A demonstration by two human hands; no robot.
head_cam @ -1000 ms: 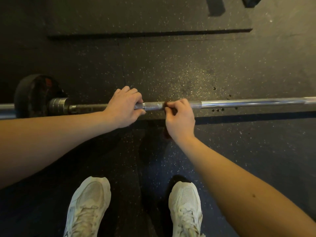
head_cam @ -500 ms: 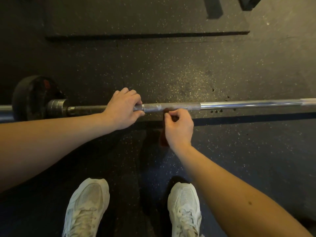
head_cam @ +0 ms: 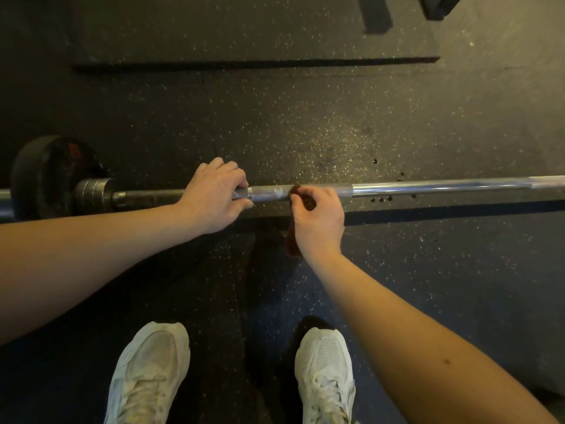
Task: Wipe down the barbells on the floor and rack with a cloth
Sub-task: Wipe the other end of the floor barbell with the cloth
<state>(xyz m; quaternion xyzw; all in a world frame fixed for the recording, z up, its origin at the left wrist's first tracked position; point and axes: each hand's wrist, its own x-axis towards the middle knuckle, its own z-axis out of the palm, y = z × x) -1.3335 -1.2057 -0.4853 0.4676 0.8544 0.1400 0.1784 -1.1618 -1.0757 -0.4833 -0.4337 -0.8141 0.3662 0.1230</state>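
As seen from the head camera, two white shoes, left (head_cam: 149, 371) and right (head_cam: 325, 374), stand nearest the viewer on the dark speckled floor (head_cam: 305, 133), toes pointing toward the bar. Both bare forearms reach forward above them.

The left hand (head_cam: 214, 200) grips the barbell (head_cam: 428, 186) from above, fingers curled over the far side and thumb under the near side. This grip matches both earlier frames.

Just to its right, the right hand (head_cam: 318, 218) pinches the dark red cloth (head_cam: 292, 243) between thumb and curled fingers. The cloth's top edge lies on the shaft and its loose end hangs below the wrist. One second ago this hand sat closed over the bar. Half a second ago it had dropped just below the bar. It is now back up against the near side, at much the same place along the shaft.

The barbell lies on the floor, running left to right across the whole view. Its dull knurled section lies between the hands and its bright smooth shaft extends to the right. On the left end, a black weight plate (head_cam: 46, 175) sits against the metal collar (head_cam: 91, 192).

Beyond the bar, the edge of a raised mat (head_cam: 244, 64) crosses the floor. Two dark posts (head_cam: 374, 13) stand at the top of the view.
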